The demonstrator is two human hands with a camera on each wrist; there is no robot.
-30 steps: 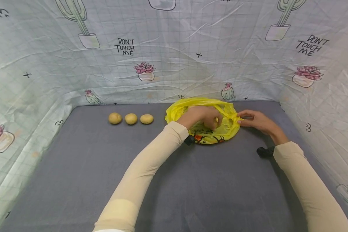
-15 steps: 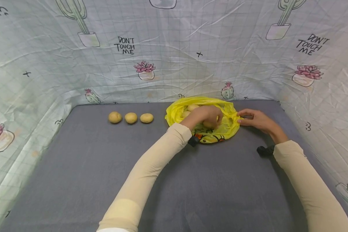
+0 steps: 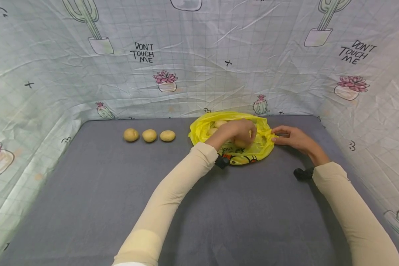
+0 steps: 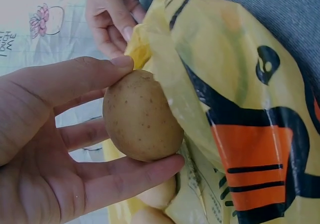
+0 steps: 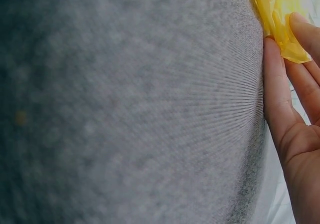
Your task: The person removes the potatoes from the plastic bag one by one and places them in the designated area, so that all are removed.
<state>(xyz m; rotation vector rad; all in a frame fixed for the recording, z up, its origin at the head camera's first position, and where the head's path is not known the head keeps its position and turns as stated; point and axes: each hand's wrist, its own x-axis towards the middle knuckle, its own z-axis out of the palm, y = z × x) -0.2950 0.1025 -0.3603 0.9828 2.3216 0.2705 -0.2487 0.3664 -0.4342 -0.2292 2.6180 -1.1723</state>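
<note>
A yellow plastic bag [image 3: 199, 127] with a printed front lies mouth-up near the table's back edge, with potatoes [image 3: 220, 123] inside it. My left hand [image 3: 237, 131] reaches in over the bag's mouth. In the left wrist view its thumb and fingers grip a speckled potato [image 4: 142, 116], with the bag's wall next to it and more potatoes [image 4: 162, 194] below. My right hand [image 3: 296, 138] pinches the bag's right rim. The right wrist view shows a gathered yellow corner of the bag [image 5: 282, 21] between thumb and fingers.
Three potatoes [image 3: 149, 135] sit in a row on the grey table [image 3: 126, 192], left of the bag. A patterned cloth [image 3: 199, 55] stands behind and at both sides of the table.
From one second ago to half a second ago, my left hand shifted slightly right and up in the bag, exposing potatoes at its left. Since then it has barely moved; the right hand stays put.
</note>
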